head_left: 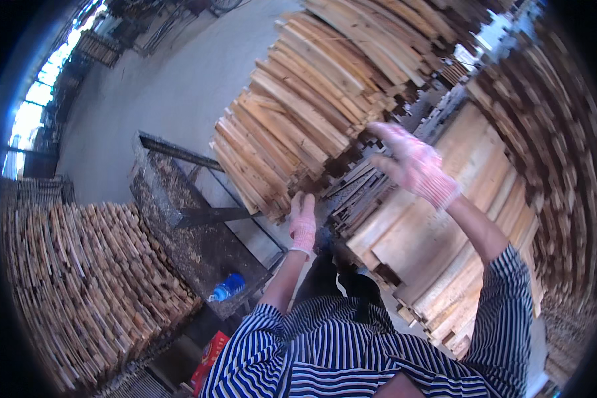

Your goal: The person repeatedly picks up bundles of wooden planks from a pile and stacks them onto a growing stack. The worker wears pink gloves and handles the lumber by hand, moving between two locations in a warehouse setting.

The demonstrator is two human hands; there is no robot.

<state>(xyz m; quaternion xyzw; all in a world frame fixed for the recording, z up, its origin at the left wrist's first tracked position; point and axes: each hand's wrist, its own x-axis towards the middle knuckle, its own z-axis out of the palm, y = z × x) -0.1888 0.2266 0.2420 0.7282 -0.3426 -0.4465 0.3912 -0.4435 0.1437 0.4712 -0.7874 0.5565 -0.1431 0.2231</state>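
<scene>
Currently, the right hand (410, 159), gloved in pink-and-white knit, is held open beside a long row of stacked pale-brown wooden planks (305, 99); the left hand (303, 222), likewise gloved, is placed at that row's near end, its grip unclear.

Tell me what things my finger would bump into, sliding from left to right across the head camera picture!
Far-left wood stack → blue bottle → left hand, in a pink-and-white glove → right hand, gloved the same → far-right wood stack.
</scene>
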